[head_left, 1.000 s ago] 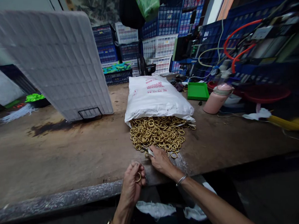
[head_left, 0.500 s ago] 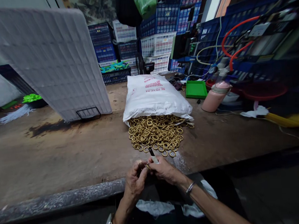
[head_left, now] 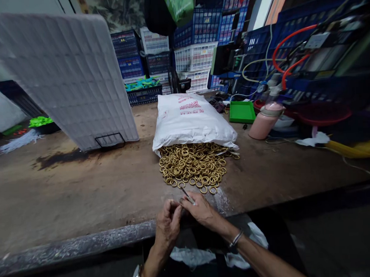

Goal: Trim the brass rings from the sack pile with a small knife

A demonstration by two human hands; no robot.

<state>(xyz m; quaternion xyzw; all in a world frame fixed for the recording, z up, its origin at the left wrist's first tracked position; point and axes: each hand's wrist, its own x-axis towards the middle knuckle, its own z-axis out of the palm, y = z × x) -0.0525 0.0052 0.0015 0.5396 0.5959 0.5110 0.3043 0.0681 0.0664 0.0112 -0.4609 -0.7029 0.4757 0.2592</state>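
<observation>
Just over the table's front edge, my two hands meet at the fingertips. My left hand (head_left: 168, 221) is closed in a pinch around a gold ring, which is now mostly hidden by the fingers. In my right hand (head_left: 203, 210) is a slim small knife (head_left: 189, 197) with a dark, narrow tip and a pale lower part; its tip points up and to the left. A heap of gold rings (head_left: 192, 165) spills from the mouth of a white sack (head_left: 193, 119) directly beyond the hands.
At the left stands a tall pale ribbed panel (head_left: 76, 78) in a black wire stand. To the right are a green tray (head_left: 242, 112), a pink bottle (head_left: 265, 121) and a yellow-handled item (head_left: 354, 149). Stacked crates (head_left: 196, 57) fill the back.
The knife in my right hand has turned, its tip swinging left and its flat side less visible. My right fingers have closed over the ring, which showed between the hands before.
</observation>
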